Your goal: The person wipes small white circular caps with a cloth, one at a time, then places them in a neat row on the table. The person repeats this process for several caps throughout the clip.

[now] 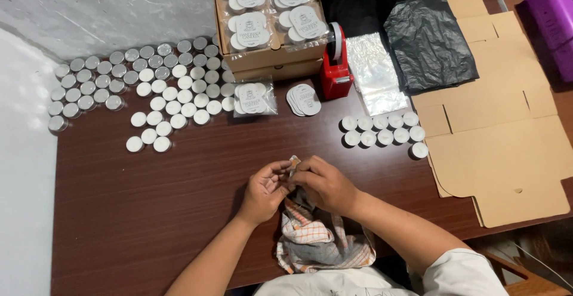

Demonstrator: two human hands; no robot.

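Over the near middle of the dark wooden table, my left hand and my right hand are pressed together. Between their fingertips they pinch a small object wrapped in a corner of a checked orange-and-white cloth; the object itself is mostly hidden. The remainder of the cloth lies crumpled at the table's front edge under my right wrist. A short double row of white tealight candles stands to the right of my hands.
Many tealights crowd the far left. A cardboard box topped with bagged candles stands at the back, with a bagged pack, round labels, a red tape dispenser, clear bags, a black bag and flat cardboard.
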